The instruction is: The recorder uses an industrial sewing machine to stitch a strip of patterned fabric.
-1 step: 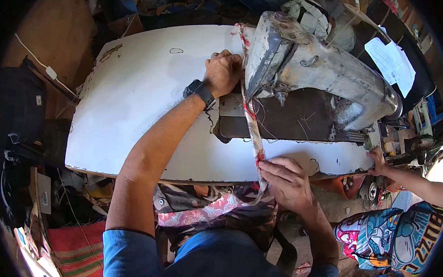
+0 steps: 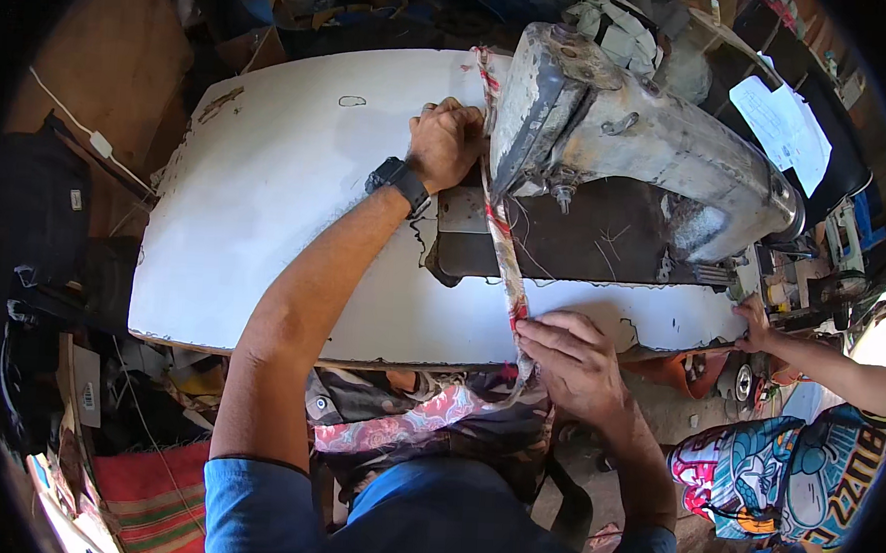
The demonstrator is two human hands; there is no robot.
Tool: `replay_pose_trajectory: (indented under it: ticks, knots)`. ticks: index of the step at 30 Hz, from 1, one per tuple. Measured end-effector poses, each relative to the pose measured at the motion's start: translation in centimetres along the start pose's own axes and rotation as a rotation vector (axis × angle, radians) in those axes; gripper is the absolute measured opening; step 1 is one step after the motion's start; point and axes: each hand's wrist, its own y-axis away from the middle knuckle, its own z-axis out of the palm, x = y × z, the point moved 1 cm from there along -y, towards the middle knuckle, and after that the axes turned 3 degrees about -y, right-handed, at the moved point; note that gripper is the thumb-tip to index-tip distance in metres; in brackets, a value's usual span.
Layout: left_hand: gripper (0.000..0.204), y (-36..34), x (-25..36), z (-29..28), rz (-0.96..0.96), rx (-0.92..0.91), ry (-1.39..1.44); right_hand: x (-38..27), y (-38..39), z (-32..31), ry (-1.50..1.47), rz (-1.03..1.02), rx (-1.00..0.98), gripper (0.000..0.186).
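Note:
A narrow red-and-cream patterned fabric strip [image 2: 501,252] runs taut from the table's front edge up past the needle end of a worn grey sewing machine [image 2: 651,137]. My left hand [image 2: 448,142], with a black watch on its wrist, is closed around the strip's far part beside the machine head. My right hand [image 2: 574,358] pinches the strip's near part against the front edge of the white table [image 2: 266,217]. More patterned cloth [image 2: 395,424] hangs into my lap below the edge.
Another person's hand [image 2: 756,328] rests on the table's right corner, and their colourful printed clothing [image 2: 783,475] is at lower right. A dark metal bed plate [image 2: 585,249] lies under the machine. White papers [image 2: 787,124] lie behind it. Clutter and a striped red cloth [image 2: 151,497] surround the table.

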Motion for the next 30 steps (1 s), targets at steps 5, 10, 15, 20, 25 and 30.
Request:
replay_pose_trajectory:
  ticks: [5,10,15,20,25,30]
  knots:
    - [0.020,-1.3,-0.7,0.4,-0.042,-0.033,0.006,1.4,-1.3,-0.1,-0.022,0.008,-0.020,0.034]
    - [0.021,-2.6,-1.5,0.8,-0.082,-0.066,-0.017,2.6,-2.4,-0.2,0.003,0.000,-0.044,0.036]
    - [0.023,-3.9,-2.6,0.9,-0.106,-0.116,-0.019,3.6,-3.9,0.2,0.005,0.010,-0.062,0.036]
    - [0.021,-5.3,-2.9,1.5,-0.095,-0.076,-0.115,5.3,-5.2,0.4,0.005,0.000,-0.073,0.034]
    - [0.028,-7.0,-4.1,2.2,-0.112,-0.103,-0.133,6.3,-6.2,0.7,0.004,0.019,-0.089,0.035]
    - [0.031,-8.1,-5.4,2.9,-0.102,-0.097,-0.107,6.6,-7.1,1.2,0.087,-0.005,-0.094,0.037]
